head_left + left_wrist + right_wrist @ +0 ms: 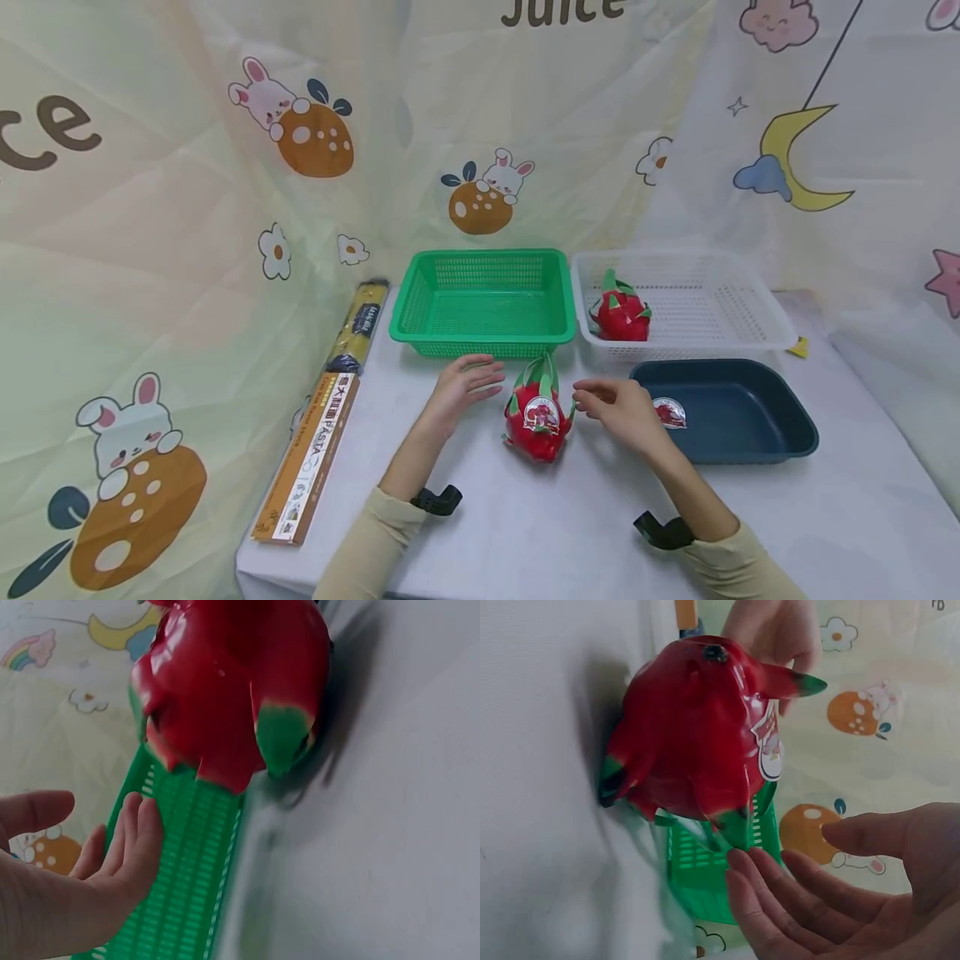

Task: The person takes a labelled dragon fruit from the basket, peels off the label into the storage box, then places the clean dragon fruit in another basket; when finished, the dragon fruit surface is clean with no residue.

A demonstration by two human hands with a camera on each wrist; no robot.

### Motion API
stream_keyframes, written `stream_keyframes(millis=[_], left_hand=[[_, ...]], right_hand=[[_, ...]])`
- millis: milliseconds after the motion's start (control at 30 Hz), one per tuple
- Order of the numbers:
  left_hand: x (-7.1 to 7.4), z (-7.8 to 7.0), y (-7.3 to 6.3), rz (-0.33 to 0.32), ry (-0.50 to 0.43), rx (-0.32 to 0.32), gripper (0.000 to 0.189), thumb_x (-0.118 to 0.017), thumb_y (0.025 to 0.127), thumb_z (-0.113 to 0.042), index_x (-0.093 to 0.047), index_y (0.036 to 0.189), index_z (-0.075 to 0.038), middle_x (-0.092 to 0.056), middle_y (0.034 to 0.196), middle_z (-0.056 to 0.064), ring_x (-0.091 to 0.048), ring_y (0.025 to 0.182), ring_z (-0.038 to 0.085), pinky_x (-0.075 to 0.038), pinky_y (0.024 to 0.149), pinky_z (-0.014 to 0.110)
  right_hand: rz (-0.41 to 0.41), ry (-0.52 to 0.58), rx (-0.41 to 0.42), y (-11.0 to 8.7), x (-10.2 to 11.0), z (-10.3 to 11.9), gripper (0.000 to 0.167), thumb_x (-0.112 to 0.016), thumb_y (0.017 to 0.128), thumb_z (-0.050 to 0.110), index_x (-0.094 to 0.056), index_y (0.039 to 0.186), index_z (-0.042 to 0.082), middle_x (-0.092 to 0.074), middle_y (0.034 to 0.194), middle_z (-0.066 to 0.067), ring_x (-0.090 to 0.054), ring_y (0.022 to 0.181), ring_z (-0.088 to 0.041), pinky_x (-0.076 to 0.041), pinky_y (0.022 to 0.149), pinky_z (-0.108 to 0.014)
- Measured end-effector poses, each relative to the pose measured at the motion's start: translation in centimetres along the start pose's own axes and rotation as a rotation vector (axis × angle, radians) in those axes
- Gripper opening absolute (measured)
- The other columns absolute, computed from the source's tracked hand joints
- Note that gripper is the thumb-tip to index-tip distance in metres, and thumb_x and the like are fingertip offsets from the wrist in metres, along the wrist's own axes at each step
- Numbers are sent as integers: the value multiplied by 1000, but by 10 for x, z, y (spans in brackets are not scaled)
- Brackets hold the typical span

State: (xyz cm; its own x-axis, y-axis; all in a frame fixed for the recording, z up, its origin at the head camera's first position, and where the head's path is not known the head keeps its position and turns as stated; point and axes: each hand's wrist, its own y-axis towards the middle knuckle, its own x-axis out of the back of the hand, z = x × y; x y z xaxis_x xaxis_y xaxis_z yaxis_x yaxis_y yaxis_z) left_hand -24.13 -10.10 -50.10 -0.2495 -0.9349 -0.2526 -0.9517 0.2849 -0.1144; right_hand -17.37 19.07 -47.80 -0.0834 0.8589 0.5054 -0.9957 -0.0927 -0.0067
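Observation:
A red dragon fruit (534, 446) with green leaf tips and a round sticker (542, 414) sits on the white table between both hands. To its left, my left hand (459, 393) is held with fingers extended and a gap from the fruit. On the other side is my right hand (621, 410), its fingers loosely bent. In the right wrist view, the fingertips (739, 859) come right up to a green scale tip of the dragon fruit (682, 735). The left wrist view shows the left palm facing up, away from the fruit (225, 682).
Behind stand a green basket (480, 348) and a white basket (690, 342) with another dragon fruit (624, 318) inside. A dark blue tray (738, 454) is at the right; a similar sticker (670, 412) shows at its left end. Leftward lie a pasta box (307, 458) and a yellow packet (360, 325).

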Motion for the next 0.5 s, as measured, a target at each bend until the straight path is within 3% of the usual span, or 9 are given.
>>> stream_keyframes(millis=[167,333,500], left_hand=[[-12,7,7,24,3,2,39,-59,104,-7,-51,139,8,-61,141,29,-58,131,46,-49,112,49],[-18,14,13,25,17,27,36,-60,103,-4,-54,137,8,-62,138,28,-62,128,41,-52,109,45],[-18,21,23,3,64,32,37,-65,100,-4,-57,134,7,-66,134,26,-71,115,30,-56,104,41]], right_hand=[[-35,27,29,0,-1,4,27,-70,102,22,-75,124,7,-77,115,-13,-75,103,-33,-63,86,-35],[28,162,43,0,-1,9,33,-69,103,19,-70,127,-2,-76,115,-19,-76,102,-34,-63,88,-36],[69,221,30,2,-3,13,35,-67,104,18,-67,130,-6,-76,112,-22,-77,98,-34,-63,87,-38]])
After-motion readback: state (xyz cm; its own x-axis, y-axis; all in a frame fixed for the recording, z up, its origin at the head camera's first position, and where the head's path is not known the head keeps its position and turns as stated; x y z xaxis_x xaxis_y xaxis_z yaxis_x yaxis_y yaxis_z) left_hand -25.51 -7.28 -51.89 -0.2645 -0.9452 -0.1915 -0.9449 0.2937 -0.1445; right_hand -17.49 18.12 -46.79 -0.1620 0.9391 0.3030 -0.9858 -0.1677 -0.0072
